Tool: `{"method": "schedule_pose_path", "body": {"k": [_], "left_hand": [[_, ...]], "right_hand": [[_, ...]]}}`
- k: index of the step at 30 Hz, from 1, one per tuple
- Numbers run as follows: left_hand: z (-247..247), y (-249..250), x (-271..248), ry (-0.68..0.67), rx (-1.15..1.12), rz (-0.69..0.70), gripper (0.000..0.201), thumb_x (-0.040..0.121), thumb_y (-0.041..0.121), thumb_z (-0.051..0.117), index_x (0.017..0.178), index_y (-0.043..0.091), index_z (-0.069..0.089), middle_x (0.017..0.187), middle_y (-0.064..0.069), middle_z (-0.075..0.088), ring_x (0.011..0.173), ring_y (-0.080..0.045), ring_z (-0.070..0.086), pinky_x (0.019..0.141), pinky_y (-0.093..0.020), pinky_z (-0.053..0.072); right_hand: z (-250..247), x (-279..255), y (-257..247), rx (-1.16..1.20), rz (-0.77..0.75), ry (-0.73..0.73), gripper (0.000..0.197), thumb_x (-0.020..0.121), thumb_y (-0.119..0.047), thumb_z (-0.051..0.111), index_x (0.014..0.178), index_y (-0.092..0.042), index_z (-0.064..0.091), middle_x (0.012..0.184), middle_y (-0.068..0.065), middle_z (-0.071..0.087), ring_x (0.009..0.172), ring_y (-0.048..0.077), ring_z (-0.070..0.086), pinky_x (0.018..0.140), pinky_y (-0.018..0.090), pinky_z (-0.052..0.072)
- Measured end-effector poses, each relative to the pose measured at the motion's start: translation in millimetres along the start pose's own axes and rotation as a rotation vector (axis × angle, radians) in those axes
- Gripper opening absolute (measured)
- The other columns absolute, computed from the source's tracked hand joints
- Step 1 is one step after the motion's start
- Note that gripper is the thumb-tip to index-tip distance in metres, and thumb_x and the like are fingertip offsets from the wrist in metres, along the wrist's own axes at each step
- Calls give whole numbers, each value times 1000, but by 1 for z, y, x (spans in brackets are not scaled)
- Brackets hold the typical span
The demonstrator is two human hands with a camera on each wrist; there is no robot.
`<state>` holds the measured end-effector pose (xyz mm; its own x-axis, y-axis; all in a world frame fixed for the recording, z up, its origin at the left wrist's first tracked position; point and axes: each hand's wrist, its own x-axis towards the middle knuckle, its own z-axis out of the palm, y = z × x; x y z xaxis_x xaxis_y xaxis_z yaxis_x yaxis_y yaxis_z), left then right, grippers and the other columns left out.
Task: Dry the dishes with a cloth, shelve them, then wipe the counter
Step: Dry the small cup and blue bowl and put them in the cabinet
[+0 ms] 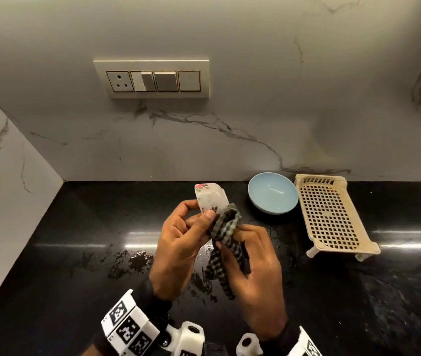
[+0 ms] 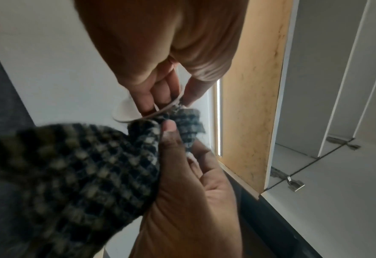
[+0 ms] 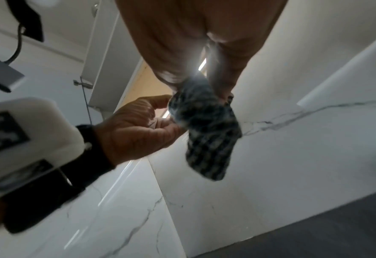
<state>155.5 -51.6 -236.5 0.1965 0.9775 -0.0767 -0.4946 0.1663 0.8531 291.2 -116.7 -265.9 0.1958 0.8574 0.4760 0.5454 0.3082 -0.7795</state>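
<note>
A small white dish with a floral print [image 1: 210, 199] is held above the black counter [image 1: 75, 240] by my left hand [image 1: 181, 242], thumb and fingers pinching its edge. My right hand [image 1: 250, 265] grips a black-and-white checked cloth [image 1: 226, 227] and presses a bunched end against the dish. In the left wrist view the dish rim [image 2: 125, 113] shows beside the cloth [image 2: 83, 165]. The right wrist view shows the cloth [image 3: 207, 129] hanging from my right fingers, with the left hand [image 3: 138, 129] beside it.
A light blue bowl [image 1: 273, 196] sits on the counter by the back wall. To its right stands a beige perforated plastic rack [image 1: 332, 214]. Water drops [image 1: 132, 260] lie on the counter below my hands. A switch panel [image 1: 153, 79] is on the marble wall.
</note>
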Motion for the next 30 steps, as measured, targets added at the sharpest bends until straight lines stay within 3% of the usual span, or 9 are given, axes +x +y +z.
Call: {"method": "schedule_pose_path", "body": {"k": [2,6,8,11,16,19,22,26,30], "left_hand": [[2,-2,-3,-21,24,-21,32,96,14,66,125,3,59,109,-27,77,98,-31,76,92,-40,63],[-1,-6,-12,-85,190,-41,22,104,16,62,124,5,59,106,-22,79,102,-28,75,96,-41,59],[-5,-5,-18,-146,313,-29,19,106,14,57,123,6,59,105,-19,80,103,-27,75,96,-38,58],[-7,-1,-22,-171,349,-31,19,106,13,56,124,7,59,106,-16,81,103,-24,76,93,-28,57],[-15,0,-15,-72,190,-71,26,103,8,61,127,2,61,114,-25,76,107,-34,74,100,-42,60],[-20,0,-17,-73,196,-104,29,101,19,68,125,4,64,111,-31,75,102,-40,71,97,-50,59],[-21,-2,-23,-101,155,-115,28,102,18,66,125,3,65,111,-29,75,100,-37,74,92,-42,62],[-26,1,-19,-23,-23,-111,28,103,9,55,125,-6,64,113,-27,73,96,-27,74,86,-35,64],[-38,8,-18,47,-61,-138,30,97,13,60,122,-2,68,107,-20,73,87,-22,73,80,-34,65]], "right_hand": [[-3,-1,0,-88,-81,-9,26,98,-17,70,124,-14,72,124,-5,57,115,-5,56,95,7,44],[-10,13,-1,-118,-55,29,33,98,-16,72,130,-18,72,123,-4,56,112,-1,57,94,6,44],[-17,26,3,-50,25,44,33,96,-6,72,128,-18,73,118,-4,61,111,2,61,92,8,45],[-25,35,8,18,68,28,30,99,-7,69,126,-20,73,116,-6,64,110,8,64,92,18,52],[-15,3,-5,-163,-138,-185,55,92,0,73,139,-28,67,130,-5,52,103,9,60,94,15,49],[-15,10,5,-104,-43,-85,47,93,1,72,131,-26,70,124,-6,56,107,4,60,93,12,47],[-19,24,10,-25,50,24,37,96,0,70,127,-21,72,118,-4,60,110,5,62,92,21,52],[-17,10,-7,-19,-97,-70,36,94,-1,72,127,-15,73,124,0,57,113,2,60,97,10,46],[-15,4,12,-18,-45,-93,38,96,-2,72,128,-21,72,124,-6,58,116,2,60,98,10,44]]}}
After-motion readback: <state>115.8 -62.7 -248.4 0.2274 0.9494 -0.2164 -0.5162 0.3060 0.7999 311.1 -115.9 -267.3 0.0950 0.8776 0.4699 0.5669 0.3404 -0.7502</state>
